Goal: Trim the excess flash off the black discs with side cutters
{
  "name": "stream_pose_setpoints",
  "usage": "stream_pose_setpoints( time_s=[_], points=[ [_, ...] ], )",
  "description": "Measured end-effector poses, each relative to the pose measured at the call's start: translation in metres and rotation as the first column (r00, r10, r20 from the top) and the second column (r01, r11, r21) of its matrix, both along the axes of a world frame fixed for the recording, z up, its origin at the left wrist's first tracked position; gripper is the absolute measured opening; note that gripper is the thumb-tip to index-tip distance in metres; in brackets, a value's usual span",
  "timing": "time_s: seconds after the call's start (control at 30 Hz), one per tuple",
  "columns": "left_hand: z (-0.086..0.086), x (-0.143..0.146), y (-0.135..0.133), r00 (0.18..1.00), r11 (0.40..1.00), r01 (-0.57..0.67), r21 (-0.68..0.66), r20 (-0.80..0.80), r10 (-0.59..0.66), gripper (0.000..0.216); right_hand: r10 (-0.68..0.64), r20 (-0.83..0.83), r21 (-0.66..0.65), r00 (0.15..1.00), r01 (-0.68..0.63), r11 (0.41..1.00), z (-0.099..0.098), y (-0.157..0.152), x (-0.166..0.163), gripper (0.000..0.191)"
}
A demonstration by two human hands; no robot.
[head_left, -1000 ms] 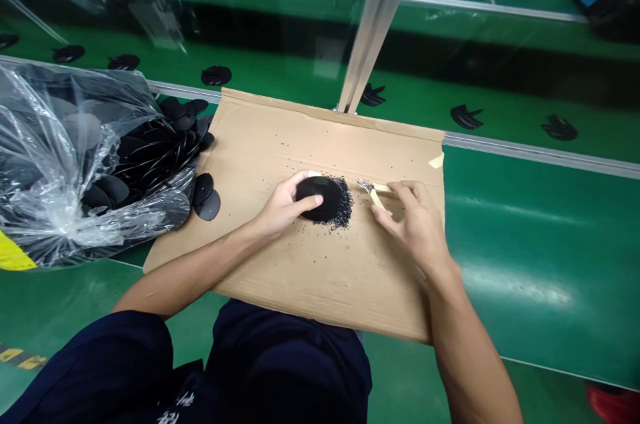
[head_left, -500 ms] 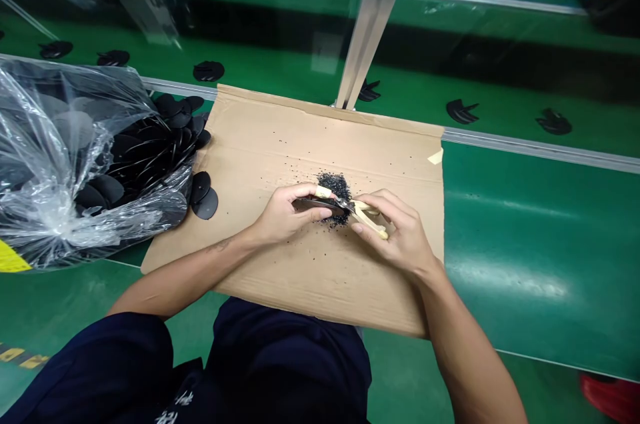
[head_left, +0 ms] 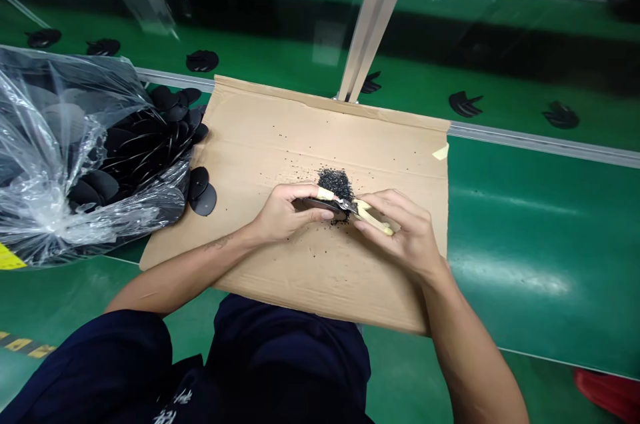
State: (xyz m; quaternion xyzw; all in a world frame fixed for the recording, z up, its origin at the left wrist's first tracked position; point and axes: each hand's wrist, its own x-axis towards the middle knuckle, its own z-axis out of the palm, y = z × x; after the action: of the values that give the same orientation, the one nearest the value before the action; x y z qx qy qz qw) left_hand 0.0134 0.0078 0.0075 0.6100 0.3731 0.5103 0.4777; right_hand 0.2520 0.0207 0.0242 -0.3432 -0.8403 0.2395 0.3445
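My left hand (head_left: pixel 285 214) pinches a thin black disc (head_left: pixel 323 203), mostly hidden by the fingers and seen nearly edge-on. Pale tape wraps one of its fingertips. My right hand (head_left: pixel 407 227) is closed round cutting pliers (head_left: pixel 373 219) with cream-coloured handles. The pliers' metal jaws are at the disc's right edge, by the left fingertips; whether they touch it I cannot tell. Under both hands lies a heap of tiny black bits (head_left: pixel 335 181) on a cardboard sheet (head_left: pixel 280 277), with stray crumbs scattered around.
A clear plastic bag (head_left: pixel 45 211) spilling many black discs (head_left: pixel 140 151) stands at the left. Two loose discs (head_left: pixel 203 200) lie on the cardboard's left edge. A metal post (head_left: pixel 377 24) rises behind the cardboard. Several black parts (head_left: pixel 465 104) sit beyond the rail on the green surface.
The view has shifted slightly. Both hands keep their hold on the disc and the pliers, and the pliers' handles look a little closer together.
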Motion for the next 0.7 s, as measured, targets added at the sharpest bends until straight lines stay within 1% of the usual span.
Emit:
stream_pose_setpoints(
  time_s=[0.1,0.23,0.33,0.43,0.5,0.57,0.63,0.7],
  points=[
    [-0.0014,0.0005,-0.0007,1.0,1.0,-0.004,0.028,-0.006,0.004,0.023,-0.018,0.031,0.04,0.999,0.017,0.999,-0.0002,0.0003,0.0021,0.031],
    [-0.0032,0.0009,-0.0017,1.0,1.0,-0.001,0.006,-0.016,0.002,0.024,-0.012,0.063,0.084,0.998,0.006,0.996,-0.0003,-0.0001,0.0042,0.03],
    [-0.0031,0.0001,-0.0018,1.0,1.0,-0.001,0.009,-0.017,0.001,0.025,-0.008,0.058,0.039,0.998,0.006,0.999,0.0003,-0.0025,0.0027,0.026],
    [-0.0014,-0.0011,-0.0019,0.999,0.999,-0.017,0.042,-0.033,0.018,0.024,-0.019,0.006,-0.015,1.0,0.019,1.0,-0.0004,-0.0036,0.0002,0.025],
    [-0.0002,-0.0015,-0.0022,0.998,0.995,-0.021,0.093,-0.053,0.026,0.022,-0.053,-0.004,0.007,0.999,0.053,0.999,-0.0022,-0.0021,-0.0005,0.026],
    [-0.0003,-0.0017,-0.0023,0.994,0.984,-0.02,0.175,-0.099,0.038,0.021,-0.087,0.03,0.089,0.996,0.084,0.992,-0.0049,0.0003,-0.0004,0.029],
    [-0.002,-0.0023,-0.0018,0.979,0.957,-0.006,0.289,-0.194,0.064,0.02,-0.099,0.086,0.174,0.991,0.083,0.981,-0.0076,0.0024,-0.0002,0.031],
    [-0.0042,-0.0038,-0.0008,0.944,0.916,0.031,0.401,-0.313,0.105,0.017,-0.096,0.122,0.211,0.988,0.069,0.975,-0.0093,0.0034,-0.0003,0.032]
  ],
)
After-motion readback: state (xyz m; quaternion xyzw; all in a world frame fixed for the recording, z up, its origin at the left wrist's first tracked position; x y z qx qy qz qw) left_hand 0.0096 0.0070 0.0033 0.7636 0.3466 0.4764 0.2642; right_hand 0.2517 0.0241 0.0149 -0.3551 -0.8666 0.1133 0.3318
